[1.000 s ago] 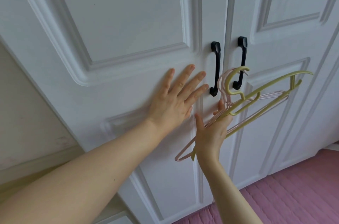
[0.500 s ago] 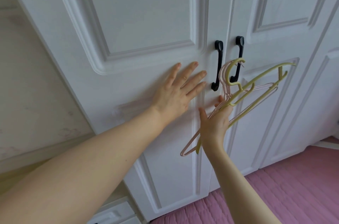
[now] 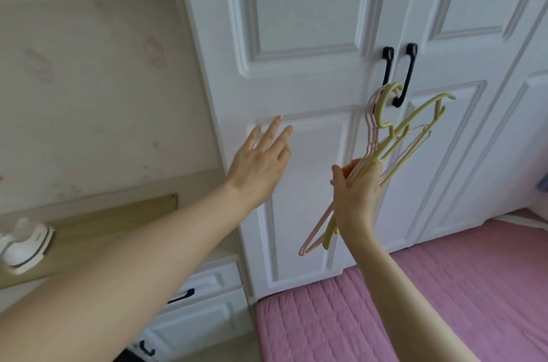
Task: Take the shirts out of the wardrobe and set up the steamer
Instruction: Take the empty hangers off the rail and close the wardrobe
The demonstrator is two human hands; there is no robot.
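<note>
No words, labels, brand names, numbers or signs can be read anywhere in this view.

Wardrobe (image 3: 296,35): white panelled double doors, both shut, two black handles (image 3: 398,74) side by side at centre seam. Hangers (image 3: 388,142): thin plastic bunch, pink + yellow-green, no shirts on them, hooks up near handles, tilted, lower ends hanging below wrist, gripped in right hand (image 3: 357,192) in front of doors.
</note>
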